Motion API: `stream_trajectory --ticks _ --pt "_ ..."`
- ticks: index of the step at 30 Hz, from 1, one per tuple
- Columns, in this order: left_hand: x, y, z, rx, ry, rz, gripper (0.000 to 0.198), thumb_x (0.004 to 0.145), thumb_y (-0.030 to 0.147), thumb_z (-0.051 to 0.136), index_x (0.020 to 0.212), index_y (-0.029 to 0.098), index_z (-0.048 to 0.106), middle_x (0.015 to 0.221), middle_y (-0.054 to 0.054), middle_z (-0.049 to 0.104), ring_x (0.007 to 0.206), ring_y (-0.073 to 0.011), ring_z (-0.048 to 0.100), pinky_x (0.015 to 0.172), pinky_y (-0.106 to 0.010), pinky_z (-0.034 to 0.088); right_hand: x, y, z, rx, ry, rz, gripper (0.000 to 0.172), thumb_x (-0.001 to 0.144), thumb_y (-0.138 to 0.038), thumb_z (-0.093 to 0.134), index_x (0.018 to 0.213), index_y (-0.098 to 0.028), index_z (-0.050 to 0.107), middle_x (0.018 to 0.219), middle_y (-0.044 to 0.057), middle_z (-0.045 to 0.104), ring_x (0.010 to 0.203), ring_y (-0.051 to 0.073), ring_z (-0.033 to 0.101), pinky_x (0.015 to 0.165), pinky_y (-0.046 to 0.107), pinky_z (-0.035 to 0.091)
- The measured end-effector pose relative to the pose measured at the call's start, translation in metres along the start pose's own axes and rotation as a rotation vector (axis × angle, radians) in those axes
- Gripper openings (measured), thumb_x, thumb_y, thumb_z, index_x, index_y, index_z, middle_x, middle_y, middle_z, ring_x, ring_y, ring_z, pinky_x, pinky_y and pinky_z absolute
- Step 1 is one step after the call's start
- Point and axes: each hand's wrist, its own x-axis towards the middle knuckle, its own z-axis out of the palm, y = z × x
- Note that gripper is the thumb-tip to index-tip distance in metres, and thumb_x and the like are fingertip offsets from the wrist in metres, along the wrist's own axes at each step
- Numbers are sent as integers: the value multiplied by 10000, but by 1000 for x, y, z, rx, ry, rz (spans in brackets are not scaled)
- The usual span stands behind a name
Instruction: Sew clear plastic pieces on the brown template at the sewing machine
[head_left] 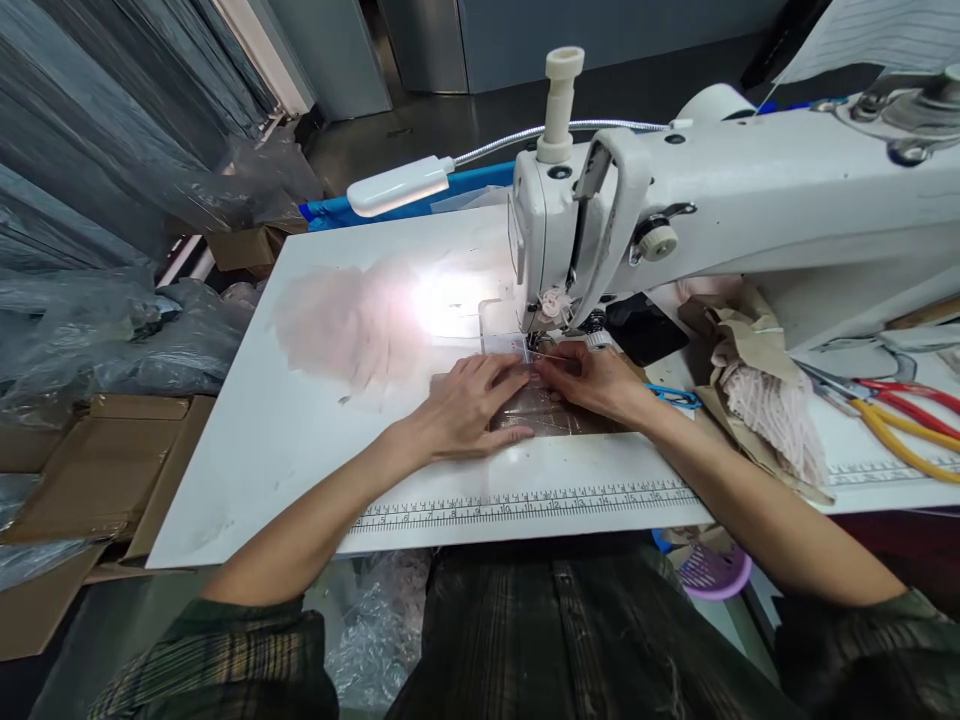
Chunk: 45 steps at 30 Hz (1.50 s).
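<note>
My left hand lies flat beside the needle area of a white sewing machine, its fingers stretched out on the work surface. Close to the presser foot, my right hand is closed, thumb and fingers pinched together. A thin pale line shows at those fingertips, but what they hold is too small to make out. Under both hands is a shiny brownish surface. Sheer pale pink fabric spreads over the white table to the left, partly washed out by lamp light.
A printed ruler runs along the front edge of the table. To the right lie red-handled and yellow-handled scissors, blue-handled snips and a paper-wrapped pink bundle. A lamp overhangs the back. Cardboard boxes stand left.
</note>
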Motion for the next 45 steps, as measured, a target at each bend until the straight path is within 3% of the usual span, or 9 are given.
stream_trajectory --ticks 2,5,11,15,21,24,30,38,45 --pt "-3 -1 5 29 -60 -37 684 863 625 554 1341 143 479 1350 -198 492 1259 -356 467 1031 -627 379 -10 -3 -6 -131 52 -105 210 863 -374 629 772 -190 673 548 -7 599 562 174 580 529 260 357" --pt "-3 -11 8 7 -85 -29 654 866 623 554 1335 174 483 1380 -182 469 1277 -343 453 1074 -650 311 -26 -1 -10 -177 109 -225 171 874 -324 597 846 -188 697 653 6 644 573 162 560 540 262 354" --pt "-1 -16 9 33 220 -17 364 938 404 541 1194 146 523 1230 -147 580 1113 -253 572 931 -460 492 -41 -6 9 -99 203 -311 204 894 -273 548 965 -181 716 804 37 686 640 166 598 586 263 403" --pt "-2 -6 10 128 369 74 311 911 297 574 1162 127 504 1178 -157 607 1043 -260 599 843 -421 521 -41 -18 19 -195 133 -359 219 894 -254 530 973 -188 723 909 58 692 659 168 591 582 269 382" --pt "-5 -3 15 54 146 145 228 962 268 500 1128 133 575 988 -102 680 882 -190 641 777 -348 535 -21 -5 -6 -15 -269 -387 310 941 -379 511 1030 -167 719 642 -2 615 528 129 487 510 239 363" --pt "-6 -6 13 14 97 136 196 971 282 502 947 166 658 934 -67 689 807 -158 635 745 -323 528 -9 6 -13 -110 -118 -338 337 947 -379 496 1085 -166 717 668 13 624 528 138 502 511 251 378" --pt "-7 -3 4 -116 67 80 211 954 280 531 921 200 723 1023 -68 681 960 -183 631 884 -375 521 -2 12 4 -363 -37 -649 377 919 -238 478 1254 -228 650 1069 109 606 781 196 606 650 304 494" --pt "-12 -8 3 -257 36 -189 136 904 327 625 934 282 750 1349 -63 554 1295 -263 483 1125 -598 306 -6 17 15 -476 49 -607 351 936 -269 484 1237 -243 662 1081 119 568 789 207 606 612 300 501" --pt "-10 -6 -16 -204 97 -213 291 841 404 684 1070 224 680 1295 -74 580 1195 -253 551 1035 -498 418 -8 20 16 -508 74 -650 384 951 -257 421 1271 -241 634 1080 117 568 748 205 616 533 297 485"
